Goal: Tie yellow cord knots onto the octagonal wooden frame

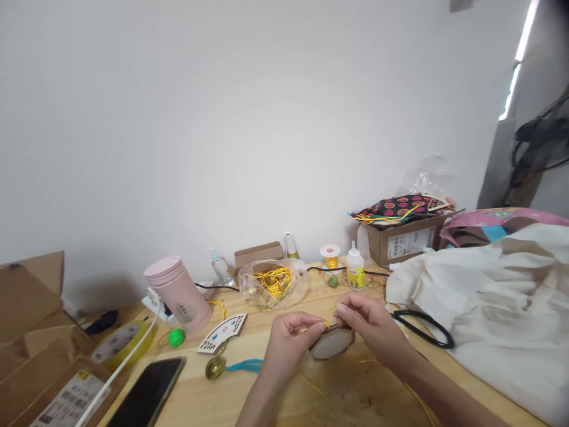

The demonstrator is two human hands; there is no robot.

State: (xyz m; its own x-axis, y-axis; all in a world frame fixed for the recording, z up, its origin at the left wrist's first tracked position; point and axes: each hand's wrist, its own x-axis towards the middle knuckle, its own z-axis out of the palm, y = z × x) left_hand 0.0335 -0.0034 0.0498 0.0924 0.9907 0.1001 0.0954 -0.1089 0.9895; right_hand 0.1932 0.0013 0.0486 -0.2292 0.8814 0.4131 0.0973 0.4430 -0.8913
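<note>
Above the wooden table [208, 397], my left hand [291, 341] pinches yellow cord [328, 324] at the top edge of a flat, many-sided piece [333, 345] with a pale face and dark rim. My right hand [367, 320] is closed too, its fingertips on the same cord just right of there. The piece hangs tilted below both hands, partly behind the left fingers. A loose length of cord trails down onto the table. Left of my hands lie a white fan-shaped plaque [224, 335] and a gold bell [215, 367] with a blue ribbon [244, 366].
Behind my hands stand a glue bottle [355, 271], a yellow thread spool [330, 256] and a plastic bag of yellow cords [273, 283]. Leftward are a pink tumbler [180, 296], a phone [146, 394], tape [120, 344] and a carton [40, 356]. White cloth [484, 296] covers the right side.
</note>
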